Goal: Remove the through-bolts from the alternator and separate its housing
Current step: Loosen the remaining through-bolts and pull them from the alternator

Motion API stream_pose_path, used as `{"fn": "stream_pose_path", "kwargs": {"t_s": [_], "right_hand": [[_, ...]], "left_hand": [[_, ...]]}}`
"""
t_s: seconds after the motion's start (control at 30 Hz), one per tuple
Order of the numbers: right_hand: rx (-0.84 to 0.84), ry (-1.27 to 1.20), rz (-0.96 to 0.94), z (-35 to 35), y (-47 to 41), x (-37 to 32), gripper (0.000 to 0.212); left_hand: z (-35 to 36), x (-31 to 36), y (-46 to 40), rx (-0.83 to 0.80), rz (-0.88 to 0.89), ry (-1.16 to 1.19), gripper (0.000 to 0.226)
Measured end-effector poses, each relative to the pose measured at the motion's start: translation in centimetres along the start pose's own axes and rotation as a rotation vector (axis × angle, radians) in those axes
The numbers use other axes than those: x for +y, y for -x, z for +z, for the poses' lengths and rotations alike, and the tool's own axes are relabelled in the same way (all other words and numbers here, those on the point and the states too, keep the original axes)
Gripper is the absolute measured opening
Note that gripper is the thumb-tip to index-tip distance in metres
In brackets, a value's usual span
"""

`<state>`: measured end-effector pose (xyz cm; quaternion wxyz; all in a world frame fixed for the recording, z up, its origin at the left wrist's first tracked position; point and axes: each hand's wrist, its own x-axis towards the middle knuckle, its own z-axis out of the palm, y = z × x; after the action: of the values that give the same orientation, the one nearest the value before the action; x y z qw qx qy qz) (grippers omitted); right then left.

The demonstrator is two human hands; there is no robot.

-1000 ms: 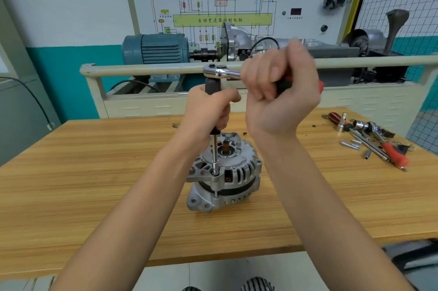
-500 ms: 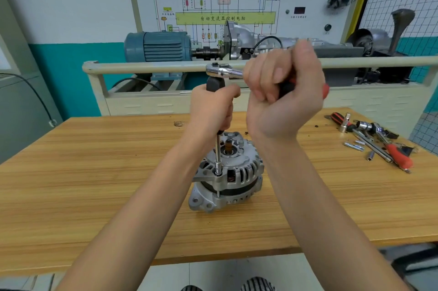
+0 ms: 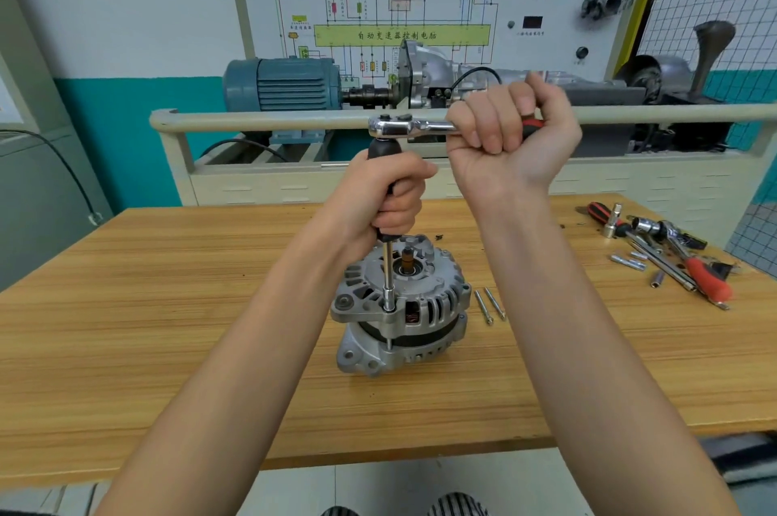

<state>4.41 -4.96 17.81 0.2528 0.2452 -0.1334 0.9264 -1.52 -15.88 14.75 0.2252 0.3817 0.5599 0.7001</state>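
Here, alternator (image 3: 399,305) upright on wooden table (image 3: 168,326), training board (image 3: 420,11) behind.

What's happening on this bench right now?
A person is undoing a through-bolt on the alternator, which stands upright on the wooden table. The left hand grips the black extension handle; the right hand grips the ratchet handle. Two loose bolts lie right of the alternator, apart from it.

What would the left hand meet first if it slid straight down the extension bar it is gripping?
Probably the alternator: the left hand grips the upright extension bar, whose socket end sits on the housing's near edge. Only bare shaft shows between hand and housing.
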Motion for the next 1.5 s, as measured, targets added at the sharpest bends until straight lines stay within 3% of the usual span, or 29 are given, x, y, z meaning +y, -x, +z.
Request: {"fn": "stream_pose_path", "kwargs": {"t_s": [0.13, 0.23, 0.3, 0.37, 0.5, 0.57, 0.67, 0.73, 0.87, 0.93, 1.0, 1.17, 1.3, 1.4, 1.5], "right_hand": [[-0.205, 0.269, -0.245, 0.6, 2.1, 1.8, 0.050], [-0.353, 0.514, -0.495, 1.1, 3.4, 3.6, 0.036], [-0.379, 0.544, -0.498, 1.2, 3.3, 3.6, 0.037], [-0.343, 0.443, -0.369, 1.1, 2.5, 2.7, 0.044], [-0.098, 0.120, -0.024, 0.3, 0.1, 0.5, 0.053], [0.010, -0.031, 0.065, -0.2, -0.6, 0.0, 0.052], [0.015, -0.049, 0.018, -0.3, -0.4, 0.1, 0.050], [-0.044, 0.050, -0.063, -0.1, 0.3, 0.5, 0.049], [-0.277, 0.351, -0.337, 0.4, 2.7, 2.2, 0.047], [-0.372, 0.506, -0.506, 0.5, 3.7, 3.1, 0.039], [-0.410, 0.588, -0.560, 0.7, 3.9, 3.4, 0.035], [-0.278, 0.332, -0.234, 0.7, 1.5, 1.2, 0.050], [-0.014, 0.053, 0.029, -0.2, -0.9, -0.1, 0.050], [0.071, -0.080, 0.068, -0.7, -1.4, 0.0, 0.049], [-0.019, 0.027, -0.029, -0.4, -0.3, 0.5, 0.048]], "left_hand": [[1.2, -0.5, -0.3, 0.363, 0.082, -0.034, 0.046], [1.6, -0.9, -0.6, 0.484, 0.147, -0.070, 0.043], [1.2, -0.9, -0.3, 0.436, 0.137, -0.069, 0.044], [0.4, -0.5, -0.1, 0.293, 0.103, -0.035, 0.045], [-0.9, 0.3, 0.0, -0.029, 0.059, 0.043, 0.035], [-0.8, 0.4, -0.2, -0.108, 0.035, 0.079, 0.036], [-0.2, 0.4, -0.3, -0.049, -0.007, 0.072, 0.046], [0.1, 0.2, -0.4, 0.107, 0.020, 0.033, 0.051], [1.4, -0.4, -0.7, 0.417, 0.119, -0.035, 0.042], [1.8, -0.5, -0.7, 0.452, 0.143, -0.037, 0.042], [1.6, -0.6, -0.7, 0.411, 0.141, -0.018, 0.045], [-0.3, 0.0, -0.4, 0.109, 0.082, -0.010, 0.036], [-0.8, 0.1, -0.3, -0.080, 0.027, 0.061, 0.036], [-0.6, 0.0, -0.3, -0.086, -0.009, 0.061, 0.045], [-0.2, -0.2, -0.3, 0.059, 0.018, 0.016, 0.053]]}}
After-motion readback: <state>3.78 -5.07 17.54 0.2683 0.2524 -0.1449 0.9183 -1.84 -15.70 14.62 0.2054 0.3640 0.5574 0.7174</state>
